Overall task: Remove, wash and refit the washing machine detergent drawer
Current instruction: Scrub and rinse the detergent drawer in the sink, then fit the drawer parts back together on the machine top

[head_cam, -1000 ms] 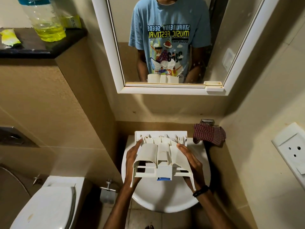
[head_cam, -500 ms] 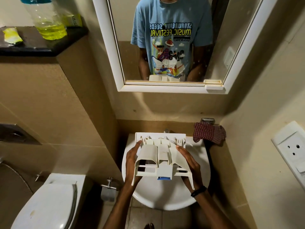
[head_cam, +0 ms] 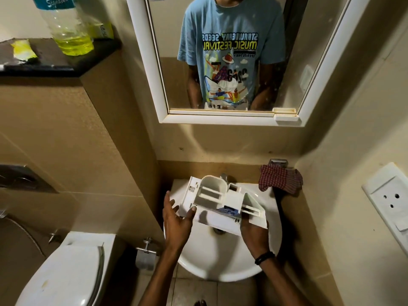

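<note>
Over washbasin (head_cam: 225, 261): hand-held detergent drawer (head_cam: 220, 202)

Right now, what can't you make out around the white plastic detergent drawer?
- Head view: chrome tap mostly hidden behind the white plastic detergent drawer.
- Drain partly covered by the drawer.
- Blue insert blurred, its shape unclear.
- Right hand: fingers hidden under the drawer.
</note>
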